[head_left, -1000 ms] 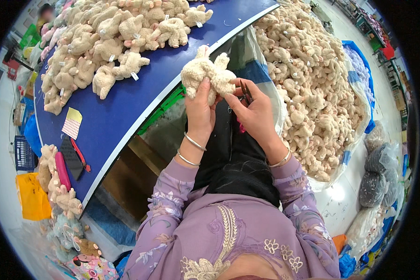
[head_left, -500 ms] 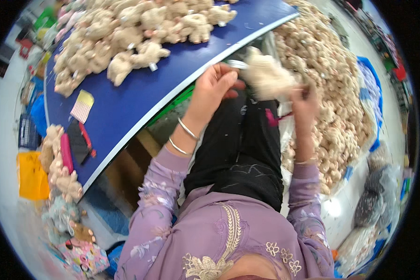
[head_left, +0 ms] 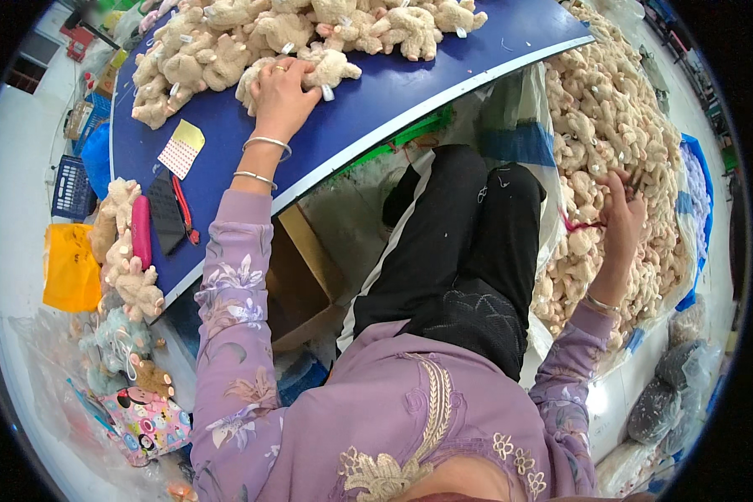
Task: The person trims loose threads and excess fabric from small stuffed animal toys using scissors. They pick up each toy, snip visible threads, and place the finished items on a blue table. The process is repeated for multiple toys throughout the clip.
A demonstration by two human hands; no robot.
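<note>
At the near edge of a heap of cream plush toys (head_left: 226, 58), my left hand (head_left: 283, 96) is closed over a plush toy (head_left: 330, 70) with a white tag. The toy's far parts are hidden under my fingers. My right hand (head_left: 622, 224) is over a big sackful of similar plush toys (head_left: 590, 125). Its fingers are bent around a small dark tool (head_left: 636, 181), whose shape is hard to make out. A red-pink cord (head_left: 579, 224) hangs beside that hand. No toy shows lifted in my right hand.
The blue tabletop (head_left: 376, 88) has a pale rim. On it lie a sticker sheet (head_left: 181, 146), a dark phone-like slab (head_left: 170, 219), a red pen-like item (head_left: 184, 213) and a pink case (head_left: 141, 233). An open cardboard box (head_left: 305, 276) stands under the table.
My left hand has moved from above my lap onto a toy on the table. My right hand has moved right over the sack, and the toy it held has left it.
</note>
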